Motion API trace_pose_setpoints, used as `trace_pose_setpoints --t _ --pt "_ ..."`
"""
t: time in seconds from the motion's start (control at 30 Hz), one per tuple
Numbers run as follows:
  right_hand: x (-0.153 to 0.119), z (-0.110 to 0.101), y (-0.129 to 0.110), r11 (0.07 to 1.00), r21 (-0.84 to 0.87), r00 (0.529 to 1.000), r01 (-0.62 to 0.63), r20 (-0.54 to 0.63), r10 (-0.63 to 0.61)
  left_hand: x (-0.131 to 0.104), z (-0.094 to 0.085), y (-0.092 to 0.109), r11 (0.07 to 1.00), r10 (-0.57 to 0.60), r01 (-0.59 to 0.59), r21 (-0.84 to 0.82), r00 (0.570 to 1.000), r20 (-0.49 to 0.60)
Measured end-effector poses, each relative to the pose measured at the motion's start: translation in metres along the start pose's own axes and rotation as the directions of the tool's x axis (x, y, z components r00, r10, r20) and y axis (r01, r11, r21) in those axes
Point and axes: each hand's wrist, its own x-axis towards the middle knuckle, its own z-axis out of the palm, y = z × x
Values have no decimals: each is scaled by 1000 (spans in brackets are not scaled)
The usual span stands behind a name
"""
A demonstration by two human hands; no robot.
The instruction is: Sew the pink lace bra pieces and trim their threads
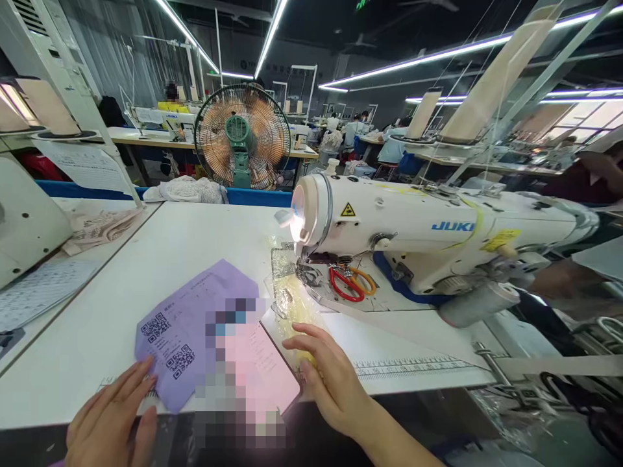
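A purple sheet of paper [204, 311] with two QR codes lies on the white table at the front left. My left hand [114, 415] rests at its lower left edge, fingers stretched out, fingertips touching or just over the paper. Right of the sheet is a flat pink rectangle [265, 370] with a dark edge and faint writing; pixel blocks hide much of it, so I cannot tell its kind. My right hand [335, 383] hovers just beside its right edge, fingers apart, holding nothing visible. Something yellow under those fingers is mostly hidden.
A white JUKI sewing machine [428, 227] stands on the right, with red-handled scissors [346, 285] and yellow-handled ones [364, 282] by its needle area. A printed ruler [403, 368] runs along the front edge. Behind are a large fan [241, 136] and a white cloth bundle [187, 191].
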Motion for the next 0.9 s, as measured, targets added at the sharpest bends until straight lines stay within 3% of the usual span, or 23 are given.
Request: trace_pose_setpoints --t 0.13,0.47,0.53,0.73,0.8,0.9 --pt "-11 1 -2 1000 22 999 20 38 -21 3 -1 0 1000 -28 28 -10 999 16" --pt "-7 2 -4 999 -10 986 38 162 -36 6 -1 2 1000 -8 8 -14 1000 3" --pt "-7 1 -4 1000 -3 991 31 128 -30 8 -1 3 1000 -15 15 -16 1000 -18" --pt "-18 -1 -7 996 79 991 52 -124 -42 12 -1 6 1000 -10 9 -11 999 -37" --pt "-24 0 -10 990 111 990 90 -120 -76 12 -1 6 1000 -24 24 -12 999 -39" --pt "-31 2 -13 979 136 988 154 -25 -153 10 -1 6 999 -42 41 -25 999 -34"
